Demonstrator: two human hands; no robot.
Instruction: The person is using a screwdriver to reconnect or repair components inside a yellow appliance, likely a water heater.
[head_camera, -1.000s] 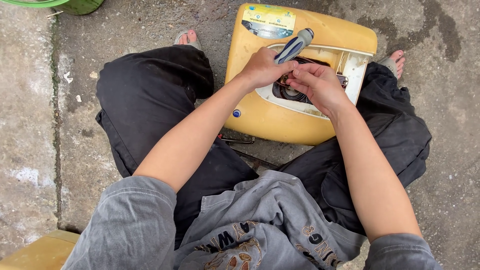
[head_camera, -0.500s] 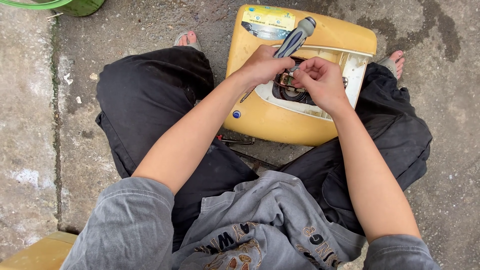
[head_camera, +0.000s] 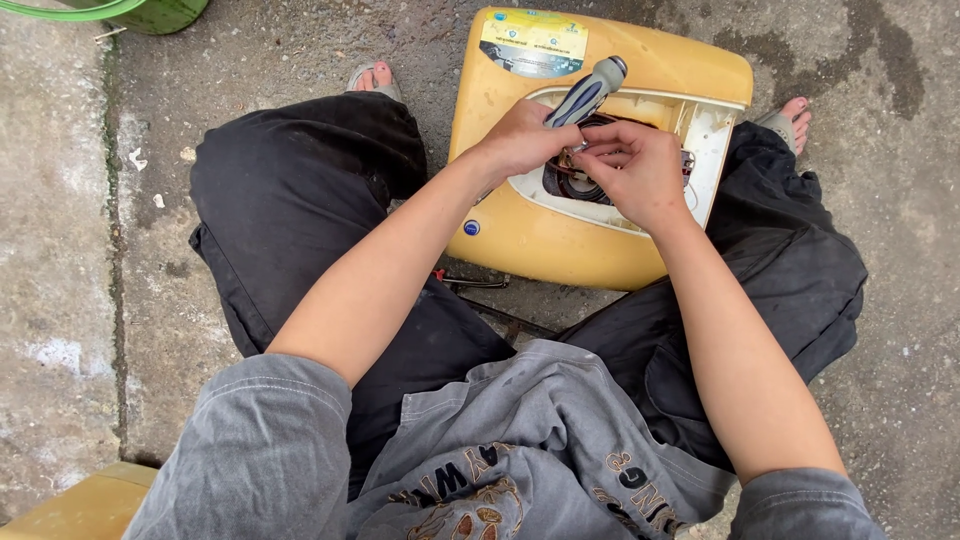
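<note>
1. nearest the camera: grey printed cotton shirt (head_camera: 520, 470) with short sleeves, both bare forearms reaching forward from it.
2. bottom left corner: edge of a yellow wooden seat (head_camera: 70, 510), only a slice in view.
3. black loose trousers (head_camera: 300, 220) on legs spread wide, person sits low over the rough concrete floor (head_camera: 80, 250).
4. between the legs on the floor: thin dark metal rod tool (head_camera: 500, 318), partly hidden by the thigh, kind cannot be told.
5. yellow rounded plastic appliance casing (head_camera: 520, 235) lies on the floor between the knees, open side up, pale inner frame and dark wiring showing in the opening.
6. left hand (head_camera: 525, 140) closed around a screwdriver with grey and blue rubber handle (head_camera: 588, 92), handle tilted up and away to the right, shaft and tip hidden behind the fingers.
7. right hand (head_camera: 635, 170) touches the left hand, fingers pinched narrow over the dark opening of the casing; whether it holds a small part, cannot tell.
8. both hands sit over the upper middle of the casing, just above the wiring.
9. blue and yellow sticker label (head_camera: 535, 42) on the far end of the casing.
10. bare feet in sandals: left foot (head_camera: 372, 76) beside the casing, right foot (head_camera: 788, 112) past its right edge.
11. far top left: green plastic tub (head_camera: 165, 12), cut by the frame.
</note>
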